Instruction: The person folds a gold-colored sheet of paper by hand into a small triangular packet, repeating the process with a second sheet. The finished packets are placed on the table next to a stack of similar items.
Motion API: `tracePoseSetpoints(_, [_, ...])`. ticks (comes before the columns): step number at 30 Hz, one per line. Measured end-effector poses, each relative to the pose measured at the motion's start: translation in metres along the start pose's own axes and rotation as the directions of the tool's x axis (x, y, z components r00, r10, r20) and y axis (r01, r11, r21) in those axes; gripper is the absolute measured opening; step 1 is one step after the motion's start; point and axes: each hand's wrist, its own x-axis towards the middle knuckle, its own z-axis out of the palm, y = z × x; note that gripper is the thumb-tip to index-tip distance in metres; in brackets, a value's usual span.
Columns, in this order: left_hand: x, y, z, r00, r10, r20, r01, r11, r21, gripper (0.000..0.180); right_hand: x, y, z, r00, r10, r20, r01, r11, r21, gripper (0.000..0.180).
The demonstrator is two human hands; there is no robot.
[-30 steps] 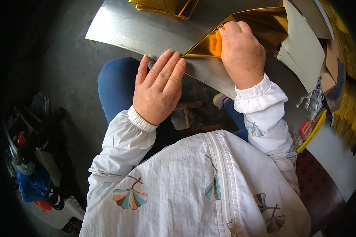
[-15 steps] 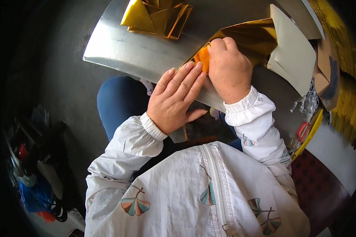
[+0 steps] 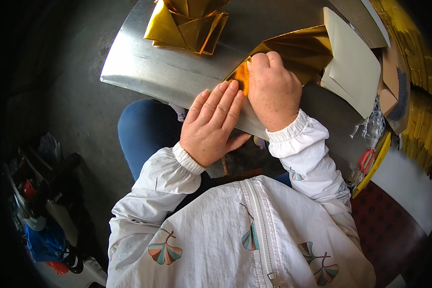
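A sheet of shiny gold foil paper (image 3: 300, 45) lies at the near edge of the metal table, its far part raised in a fold. My left hand (image 3: 211, 122) rests flat, fingers stretched out, with the fingertips on the paper's left corner. Beside it, my right hand (image 3: 276, 91) is curled closed over the paper, knuckles up, and the bright orange-gold fold shows between the two hands. What its fingertips pinch is partly hidden under the hand. Folded gold paper pieces (image 3: 187, 29) sit stacked farther left on the table.
The metal table (image 3: 144, 57) has a curved-looking left edge. Pale paper sheets (image 3: 352, 67) lie right of the foil, near brown cardboard (image 3: 393, 91). Red-handled scissors (image 3: 367, 161) lie by clear plastic. Bundles of gold paper (image 3: 420, 129) line the far right. A blue bag (image 3: 45, 240) is at lower left.
The view has shifted slightly. My left fingertips have drawn back a little toward me along the foil; the right hand keeps its closed shape on the paper.
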Motion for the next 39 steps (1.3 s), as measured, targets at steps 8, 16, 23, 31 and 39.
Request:
tracePoseSetpoints(8, [0.0009,0.0011,0.0005,1.000,-0.005,-0.006,0.005,1.000,0.003,0.077,-0.0017,0.0017,0.0028,0.997,0.058,-0.045,-0.056,0.998,0.040,0.015])
tracePoseSetpoints(16, [0.0010,0.0011,0.0004,1.000,-0.010,-0.009,0.010,1.000,0.000,0.079,-0.0036,0.0052,0.0046,0.995,0.081,-0.065,-0.074,0.992,0.097,0.020])
tracePoseSetpoints(23, [0.0001,0.0017,0.0023,1.000,-0.013,-0.020,0.014,1.000,0.027,0.077,-0.0033,0.0060,0.0013,0.993,0.116,0.009,-0.116,0.975,0.188,0.015])
tracePoseSetpoints(31, [-0.0004,0.0023,0.0044,0.999,-0.025,-0.022,0.026,0.998,0.049,0.077,-0.0014,0.0017,0.0006,0.990,0.138,0.014,-0.139,0.979,0.151,0.017])
tracePoseSetpoints(39, [-0.0013,0.0021,0.0046,1.000,-0.021,-0.013,0.021,0.998,0.058,0.076,-0.0020,0.0017,0.0017,0.992,0.127,0.010,-0.127,0.984,0.125,0.018])
